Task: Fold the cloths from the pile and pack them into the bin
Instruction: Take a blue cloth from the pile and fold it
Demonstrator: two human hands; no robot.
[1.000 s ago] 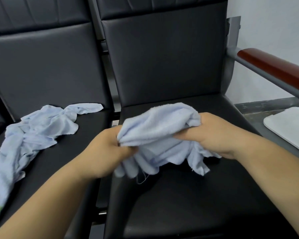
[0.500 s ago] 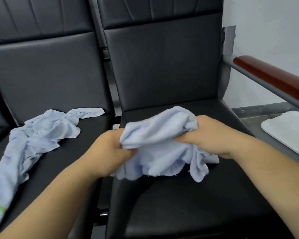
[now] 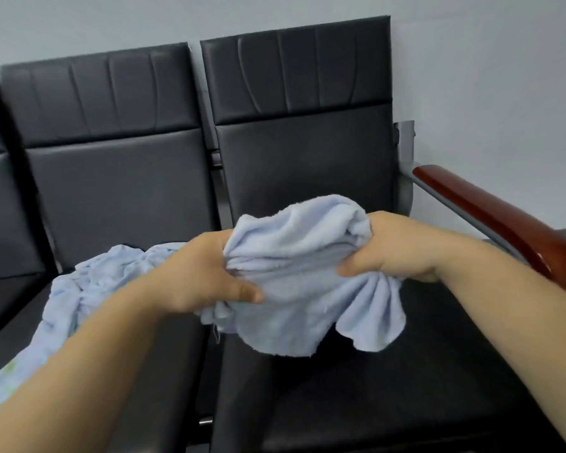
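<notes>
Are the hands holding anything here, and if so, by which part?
Both hold one light blue cloth, bunched above the seat: the left hand grips its left side, the right hand its right side; the lower edge hangs free.

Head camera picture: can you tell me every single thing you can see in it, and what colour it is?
cloth: one, light blue, crumpled, held up over the right chair's seat
pile of cloths: one heap, light blue, on the next seat to the left; how many cloths are in it cannot be told
chairs: two whole ones and the edge of a third at the far left, black, in a row against the wall
armrest: one, reddish-brown on a grey metal bar, at the right end of the row
wall: one, pale grey, behind the chairs
left hand: one, grips the cloth's left side
right hand: one, grips the cloth's right side
</notes>
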